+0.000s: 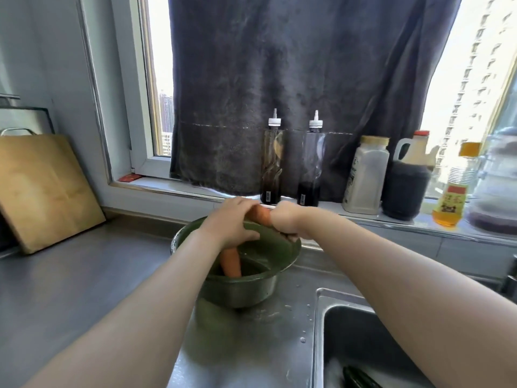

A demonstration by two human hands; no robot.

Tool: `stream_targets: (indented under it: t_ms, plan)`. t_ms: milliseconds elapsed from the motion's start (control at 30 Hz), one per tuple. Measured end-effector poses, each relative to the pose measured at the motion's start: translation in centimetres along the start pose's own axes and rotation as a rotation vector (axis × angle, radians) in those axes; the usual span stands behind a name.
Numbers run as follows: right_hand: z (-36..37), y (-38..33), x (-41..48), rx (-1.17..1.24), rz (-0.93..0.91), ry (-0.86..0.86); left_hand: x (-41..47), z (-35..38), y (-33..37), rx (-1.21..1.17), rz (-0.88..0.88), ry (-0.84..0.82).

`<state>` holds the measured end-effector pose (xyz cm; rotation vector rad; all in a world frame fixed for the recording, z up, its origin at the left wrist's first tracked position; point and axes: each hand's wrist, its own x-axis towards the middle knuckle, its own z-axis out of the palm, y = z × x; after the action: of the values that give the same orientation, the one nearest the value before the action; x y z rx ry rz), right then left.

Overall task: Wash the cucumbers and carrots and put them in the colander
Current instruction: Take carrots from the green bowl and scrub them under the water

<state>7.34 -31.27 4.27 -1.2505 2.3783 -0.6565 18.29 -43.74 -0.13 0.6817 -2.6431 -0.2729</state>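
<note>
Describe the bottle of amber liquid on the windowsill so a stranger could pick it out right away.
Follow the windowsill rightwards past the dark towel. Just right of the red-capped dark jug stands the amber bottle, the only one with golden liquid and a red-and-yellow label.

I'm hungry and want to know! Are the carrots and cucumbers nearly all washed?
Not nearly. Nothing looks finished yet. In hand: the left hand and right hand grip a carrot over the green bowl; orange showing lower in the bowl may be the same carrot. Left to do: a dark cucumber lies in the sink.
</note>
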Motion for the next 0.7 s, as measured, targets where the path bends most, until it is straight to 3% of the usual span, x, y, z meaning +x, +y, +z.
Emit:
stream_targets:
  t_ms: [267, 467, 700]
  plan:
    - [-2.6, 8.9, -10.1, 0.296, 0.083, 0.104, -1.4, 1.2, 11.6, 0.139, 0.252, 0.043]
    - [-1.4, 18.8, -15.5, 0.373, 0.118, 0.046, -3.9, 5.2, 20.6, 0.206, 0.301, -0.251]
    - [-0.1, 27.4, -19.3, 0.394, 0.186, -0.039, -6.9, 11.7, 25.2, -0.026, 0.238, -0.433]
